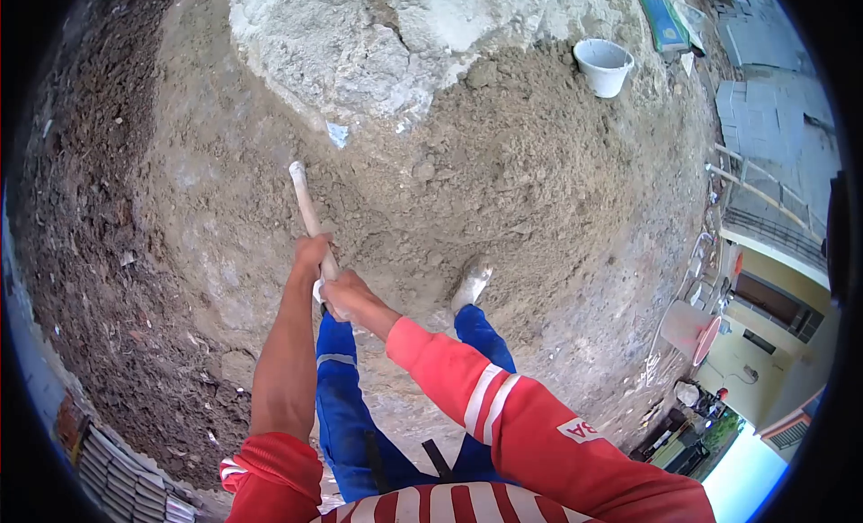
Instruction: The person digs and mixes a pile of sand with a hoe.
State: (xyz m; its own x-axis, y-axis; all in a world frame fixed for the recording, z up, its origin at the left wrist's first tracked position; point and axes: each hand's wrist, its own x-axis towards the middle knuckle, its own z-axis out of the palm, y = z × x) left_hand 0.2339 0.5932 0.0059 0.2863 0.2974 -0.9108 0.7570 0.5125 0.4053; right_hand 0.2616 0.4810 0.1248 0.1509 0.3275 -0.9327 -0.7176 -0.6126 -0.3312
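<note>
A pale wooden tool handle (307,204) slants up and left over the brown soil, its far end coated whitish. My left hand (313,251) is wrapped round its middle. Lower down, my right hand (349,294) closes on the same handle, close below the left one. No tool head shows on the visible length; what lies below the right hand is hidden. Under the handle spreads a heap of loose, damp-looking soil (512,163). My dusty right boot (472,280) stands at its near edge.
A large whitish, powdery pile (351,55) lies ahead. On the slope to the right rests a white bucket (604,69), with a blue-green bag (663,24) beyond it. A reddish tub (694,332) stands farther right near a house. Darker rough earth (99,253) covers the left, with stacked tiles (121,473) behind.
</note>
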